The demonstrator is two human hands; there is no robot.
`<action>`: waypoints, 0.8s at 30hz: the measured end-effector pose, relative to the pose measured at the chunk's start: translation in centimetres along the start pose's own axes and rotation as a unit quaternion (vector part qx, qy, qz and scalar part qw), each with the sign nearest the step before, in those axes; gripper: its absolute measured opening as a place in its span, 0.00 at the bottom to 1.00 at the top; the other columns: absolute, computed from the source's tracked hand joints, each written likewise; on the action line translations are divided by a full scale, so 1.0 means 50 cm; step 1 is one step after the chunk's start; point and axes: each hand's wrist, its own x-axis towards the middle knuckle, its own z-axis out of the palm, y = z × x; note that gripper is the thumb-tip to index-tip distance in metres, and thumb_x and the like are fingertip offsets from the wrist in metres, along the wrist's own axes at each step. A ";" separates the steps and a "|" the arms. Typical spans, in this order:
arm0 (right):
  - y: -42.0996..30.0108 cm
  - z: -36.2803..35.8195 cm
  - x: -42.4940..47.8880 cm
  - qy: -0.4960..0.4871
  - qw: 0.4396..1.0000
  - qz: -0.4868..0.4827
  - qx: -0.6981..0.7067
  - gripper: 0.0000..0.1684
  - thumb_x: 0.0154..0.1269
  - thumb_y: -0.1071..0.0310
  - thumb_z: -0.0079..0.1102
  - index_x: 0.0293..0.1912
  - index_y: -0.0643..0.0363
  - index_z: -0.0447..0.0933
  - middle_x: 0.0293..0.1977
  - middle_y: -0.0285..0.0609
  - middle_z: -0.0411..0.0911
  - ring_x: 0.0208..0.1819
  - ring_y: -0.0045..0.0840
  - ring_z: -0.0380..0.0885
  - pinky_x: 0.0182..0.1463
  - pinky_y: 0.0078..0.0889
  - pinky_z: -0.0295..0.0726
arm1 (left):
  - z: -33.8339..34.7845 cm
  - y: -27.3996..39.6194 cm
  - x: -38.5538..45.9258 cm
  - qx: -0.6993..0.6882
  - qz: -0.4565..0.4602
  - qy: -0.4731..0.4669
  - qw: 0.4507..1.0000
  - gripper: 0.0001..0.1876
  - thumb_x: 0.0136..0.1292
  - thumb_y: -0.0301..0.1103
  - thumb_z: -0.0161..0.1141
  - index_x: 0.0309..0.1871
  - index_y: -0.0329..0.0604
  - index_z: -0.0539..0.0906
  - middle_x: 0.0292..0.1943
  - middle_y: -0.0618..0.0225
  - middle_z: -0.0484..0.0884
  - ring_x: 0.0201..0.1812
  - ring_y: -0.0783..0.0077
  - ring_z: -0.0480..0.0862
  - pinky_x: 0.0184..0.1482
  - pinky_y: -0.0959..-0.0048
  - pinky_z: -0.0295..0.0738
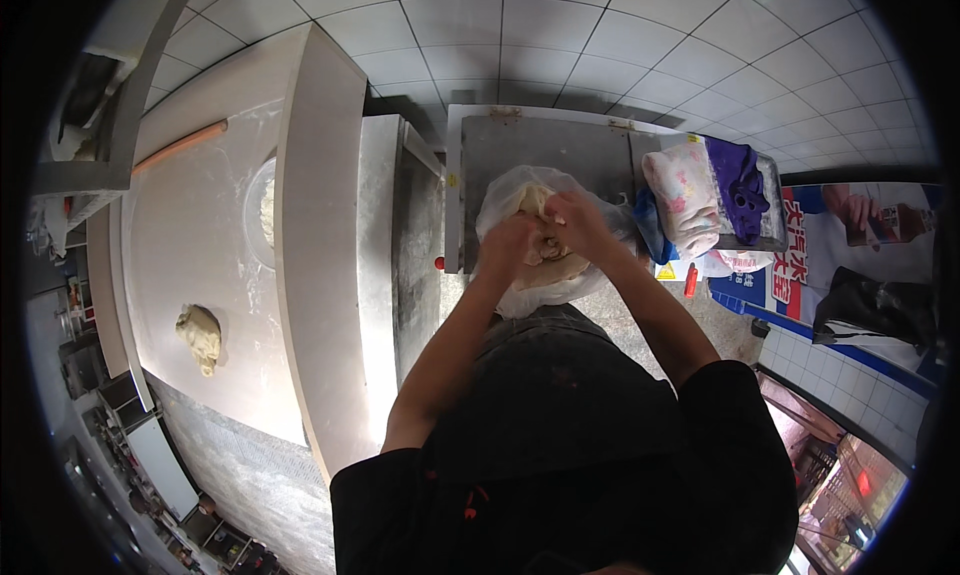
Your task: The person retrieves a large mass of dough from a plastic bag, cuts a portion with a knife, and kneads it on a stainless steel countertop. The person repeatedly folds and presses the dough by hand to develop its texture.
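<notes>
Both hands are over a large mass of dough [555, 271] inside a clear plastic bag [517, 299], which rests near the front edge of a metal-topped cabinet. My left hand [512, 241] is at the dough's left side, its fingers blurred and partly hidden. My right hand [574, 218] is beside it, at the dough's upper right, with fingers bent; whether it grips dough cannot be told. Another lump of dough [199, 337] lies on the floured board at the left. A round bowl [252, 207] with pale contents is partly hidden behind the board's raised wall.
The metal cabinet top [555, 143] stands against a tiled wall. On its right lie a folded patterned cloth [681, 200] and a purple cloth [739, 188] beside a metal tray. A wooden rolling pin [180, 146] lies on the board. A tall board wall [322, 237] rises left of me.
</notes>
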 end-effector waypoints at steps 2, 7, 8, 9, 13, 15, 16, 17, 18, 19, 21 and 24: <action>-0.015 0.001 -0.031 -0.018 1.000 -0.008 -0.001 0.10 0.53 0.74 0.62 0.38 0.58 0.77 0.39 0.46 0.78 0.44 0.45 0.76 0.46 0.41 0.75 | -0.014 -0.011 0.019 -0.094 -0.051 0.035 0.994 0.13 0.63 0.32 0.61 0.50 0.42 0.82 0.54 0.61 0.81 0.56 0.52 0.79 0.54 0.60 0.75; -0.047 0.033 -0.086 -0.041 0.988 -0.077 -0.126 0.17 0.52 0.72 0.58 0.44 0.59 0.80 0.46 0.46 0.77 0.55 0.45 0.73 0.58 0.46 0.73 | -0.035 -0.001 0.075 -0.038 0.062 0.144 0.987 0.13 0.59 0.25 0.63 0.48 0.41 0.82 0.46 0.57 0.83 0.50 0.52 0.81 0.51 0.58 0.76; -0.045 0.046 -0.100 -0.046 0.981 -0.088 -0.167 0.18 0.51 0.72 0.57 0.45 0.59 0.80 0.47 0.46 0.76 0.57 0.45 0.72 0.60 0.48 0.72 | -0.037 0.001 0.083 -0.001 0.084 0.156 0.984 0.13 0.59 0.26 0.63 0.49 0.41 0.82 0.46 0.57 0.83 0.50 0.52 0.81 0.51 0.58 0.76; -0.051 0.052 -0.107 -0.031 0.976 -0.095 -0.191 0.19 0.51 0.71 0.58 0.45 0.59 0.80 0.47 0.46 0.76 0.57 0.45 0.72 0.61 0.50 0.71 | -0.038 -0.003 0.091 0.037 0.105 0.169 0.979 0.14 0.59 0.28 0.64 0.49 0.42 0.82 0.45 0.57 0.82 0.50 0.52 0.81 0.51 0.57 0.76; -0.071 0.079 -0.106 -0.019 0.958 -0.106 -0.266 0.18 0.49 0.69 0.59 0.43 0.59 0.81 0.46 0.48 0.76 0.59 0.46 0.70 0.63 0.54 0.68 | -0.016 -0.023 0.108 0.153 -0.014 0.088 0.984 0.16 0.60 0.36 0.62 0.53 0.50 0.82 0.49 0.59 0.81 0.51 0.53 0.81 0.52 0.53 0.76; -0.072 0.095 -0.095 -0.057 0.947 -0.094 -0.301 0.16 0.48 0.68 0.60 0.40 0.59 0.82 0.45 0.48 0.77 0.58 0.45 0.70 0.63 0.51 0.69 | -0.012 -0.041 0.118 0.135 -0.005 0.047 0.990 0.17 0.61 0.40 0.61 0.52 0.49 0.83 0.49 0.59 0.82 0.50 0.52 0.82 0.51 0.54 0.76; -0.069 0.104 -0.086 -0.086 0.939 -0.083 -0.322 0.15 0.47 0.68 0.60 0.38 0.58 0.82 0.43 0.46 0.77 0.57 0.42 0.72 0.63 0.49 0.70 | -0.014 -0.051 0.123 0.126 0.000 0.026 0.992 0.17 0.61 0.42 0.61 0.52 0.48 0.83 0.48 0.59 0.82 0.50 0.52 0.82 0.50 0.54 0.76; -0.063 0.108 -0.080 -0.115 0.930 -0.071 -0.342 0.14 0.47 0.68 0.60 0.37 0.57 0.82 0.42 0.45 0.78 0.56 0.40 0.73 0.63 0.47 0.71 | -0.016 -0.060 0.126 0.093 0.000 0.019 0.995 0.16 0.61 0.41 0.62 0.51 0.47 0.84 0.47 0.59 0.83 0.49 0.52 0.82 0.49 0.55 0.76; -0.055 0.099 -0.072 -0.125 0.955 -0.044 -0.266 0.15 0.48 0.68 0.61 0.39 0.57 0.83 0.39 0.44 0.79 0.57 0.39 0.73 0.62 0.47 0.72 | -0.024 -0.072 0.129 0.061 -0.001 0.015 0.998 0.16 0.61 0.41 0.62 0.50 0.46 0.84 0.45 0.59 0.83 0.47 0.52 0.83 0.49 0.56 0.77; -0.044 0.078 -0.065 -0.134 0.973 -0.019 -0.189 0.16 0.49 0.68 0.61 0.41 0.56 0.84 0.37 0.42 0.80 0.57 0.38 0.74 0.61 0.46 0.72 | -0.033 -0.084 0.131 0.029 -0.003 0.013 1.000 0.15 0.62 0.40 0.62 0.49 0.44 0.85 0.44 0.58 0.84 0.46 0.52 0.84 0.48 0.57 0.77; -0.021 0.048 -0.056 -0.119 0.992 0.040 -0.013 0.14 0.51 0.69 0.62 0.41 0.57 0.83 0.35 0.41 0.81 0.55 0.36 0.76 0.59 0.43 0.74 | -0.047 -0.108 0.128 -0.059 -0.030 -0.003 0.998 0.12 0.62 0.37 0.62 0.45 0.41 0.85 0.39 0.59 0.86 0.42 0.56 0.85 0.45 0.62 0.78; -0.002 0.034 -0.042 -0.026 0.972 0.145 0.181 0.12 0.54 0.72 0.63 0.41 0.61 0.81 0.37 0.42 0.81 0.51 0.36 0.78 0.56 0.38 0.77 | -0.056 -0.100 0.115 -0.167 -0.052 0.013 0.985 0.09 0.61 0.32 0.63 0.42 0.38 0.85 0.33 0.61 0.87 0.36 0.64 0.86 0.42 0.69 0.78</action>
